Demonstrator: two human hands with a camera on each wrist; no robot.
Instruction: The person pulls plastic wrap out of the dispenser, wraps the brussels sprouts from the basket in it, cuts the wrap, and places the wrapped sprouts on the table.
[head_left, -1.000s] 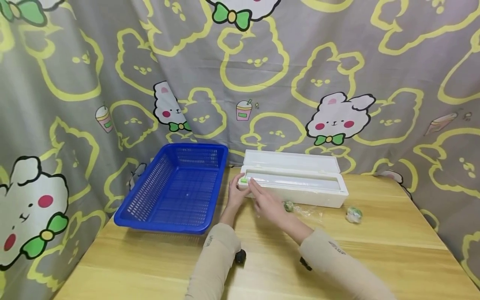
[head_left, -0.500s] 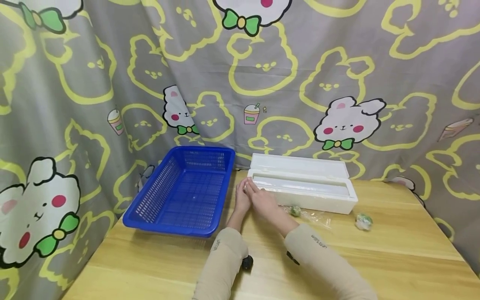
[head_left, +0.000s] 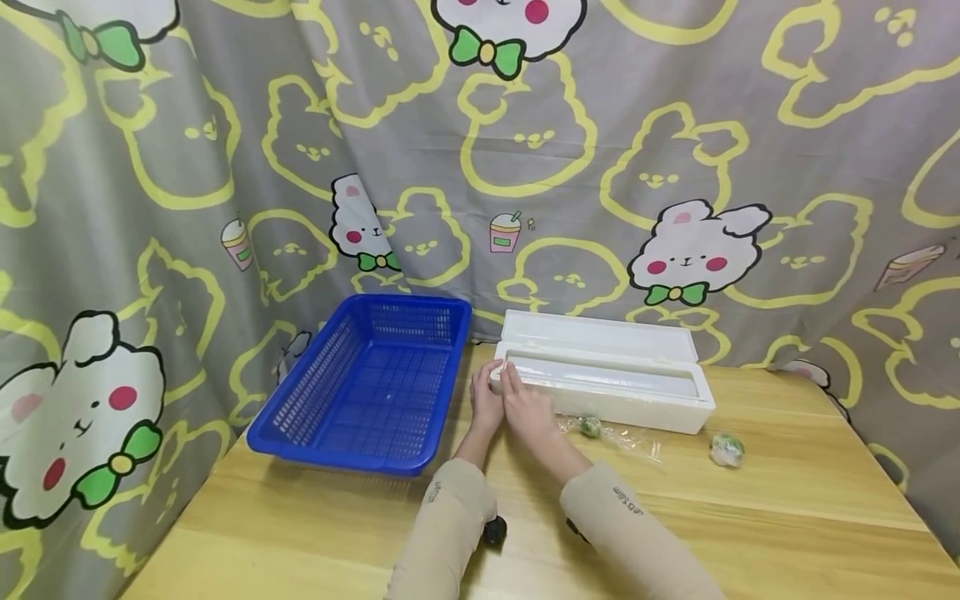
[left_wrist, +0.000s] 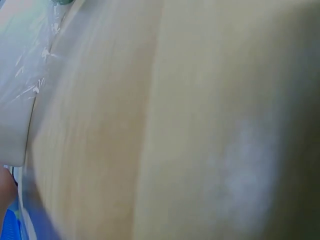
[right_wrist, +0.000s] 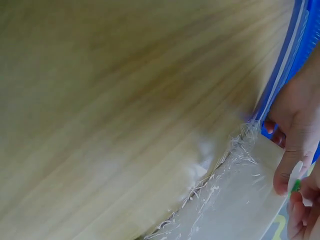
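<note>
A long white cling film dispenser (head_left: 637,411) stands at the back of the table, lid raised, a film roll (head_left: 600,375) inside. At its left end my left hand (head_left: 486,406) grips the corner, thumb on the front wall and fingers bent round the end. Close beside it, my right hand (head_left: 531,421) pinches a small white-and-green slide cutter (right_wrist: 296,184) at the top edge, seen in the right wrist view. Crinkled clear film (right_wrist: 215,205) hangs over the dispenser's front. In the left wrist view mostly tabletop shows, with the dispenser at the left edge.
A blue plastic basket (head_left: 360,392) sits left of the dispenser. In front of the dispenser lies a small green item (head_left: 590,427) with loose clear film (head_left: 633,442). A film-wrapped green-and-white bundle (head_left: 727,450) lies further right. A patterned curtain (head_left: 555,167) hangs behind the table.
Both hands have drawn together at the dispenser's left corner, covering the green cutter seen there earlier in the head view. The head view has shifted slightly.
</note>
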